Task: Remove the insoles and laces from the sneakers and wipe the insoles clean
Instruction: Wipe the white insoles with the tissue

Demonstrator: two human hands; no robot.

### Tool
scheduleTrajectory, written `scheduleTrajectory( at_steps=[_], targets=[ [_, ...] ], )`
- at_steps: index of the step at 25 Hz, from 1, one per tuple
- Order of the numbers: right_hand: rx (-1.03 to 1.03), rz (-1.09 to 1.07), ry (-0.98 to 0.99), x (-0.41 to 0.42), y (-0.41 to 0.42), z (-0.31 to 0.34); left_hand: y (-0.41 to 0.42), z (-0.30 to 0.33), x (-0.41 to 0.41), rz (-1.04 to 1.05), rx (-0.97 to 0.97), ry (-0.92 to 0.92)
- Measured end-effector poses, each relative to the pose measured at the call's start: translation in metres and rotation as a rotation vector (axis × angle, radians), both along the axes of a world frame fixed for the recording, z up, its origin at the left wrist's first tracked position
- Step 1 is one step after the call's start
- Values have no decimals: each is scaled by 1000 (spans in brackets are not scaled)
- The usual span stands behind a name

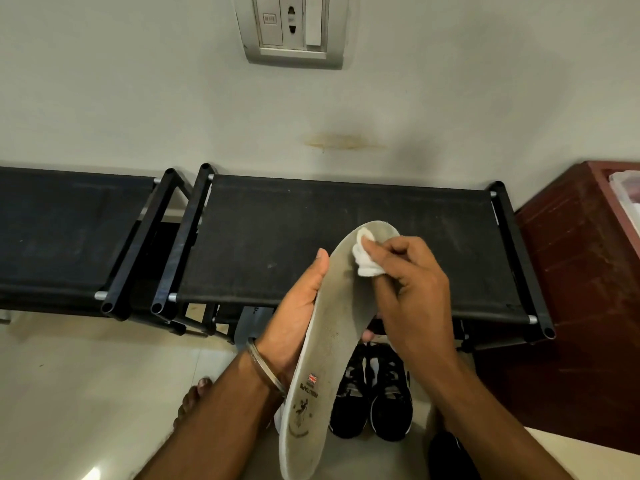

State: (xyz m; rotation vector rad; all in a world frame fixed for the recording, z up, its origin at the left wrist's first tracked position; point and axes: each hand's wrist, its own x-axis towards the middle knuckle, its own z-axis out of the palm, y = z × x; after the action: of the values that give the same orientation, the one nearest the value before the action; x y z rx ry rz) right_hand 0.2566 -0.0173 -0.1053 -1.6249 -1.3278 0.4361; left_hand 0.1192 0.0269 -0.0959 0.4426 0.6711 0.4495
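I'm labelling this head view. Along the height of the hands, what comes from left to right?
Left shoe rack → left hand → insole → white cloth → right hand → red-brown cabinet.

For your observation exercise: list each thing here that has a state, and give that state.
insole: out of shoe, held up, soiled
white cloth: bunched, pressed on insole
left hand: holds insole
right hand: pinches cloth
black sneakers: on floor, side by side
shoe rack: top bare
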Motion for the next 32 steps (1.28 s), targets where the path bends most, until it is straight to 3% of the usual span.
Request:
scheduleTrajectory(
  at_steps=[2,7,10,12,16,19,21,24,29,32],
  targets=[
    [-28,-84,13,8,0,0,-1,1,1,-16,8,51],
    [-8,285,-204,-14,-10,-3,9,5,-6,83,-146,-47],
    [-125,95,-66,13,-6,-3,14,0,-11,18,-66,-4],
    [-151,43,-151,18,-9,-1,14,3,-11,-8,-67,1],
    [-128,268,-232,6,-14,-3,16,2,-14,14,-82,13],
    [-113,91,-429,23,-8,-3,17,3,-15,27,-70,37],
    [-141,75,-376,23,-10,-1,16,4,-13,33,-69,41],
    [-121,278,-351,9,-18,-3,17,6,-14,70,-73,32],
    [-132,38,-356,28,-10,-4,16,5,-13,60,-75,69],
    [-120,252,-313,7,-18,-4,18,4,-14,89,-74,72]
  ],
)
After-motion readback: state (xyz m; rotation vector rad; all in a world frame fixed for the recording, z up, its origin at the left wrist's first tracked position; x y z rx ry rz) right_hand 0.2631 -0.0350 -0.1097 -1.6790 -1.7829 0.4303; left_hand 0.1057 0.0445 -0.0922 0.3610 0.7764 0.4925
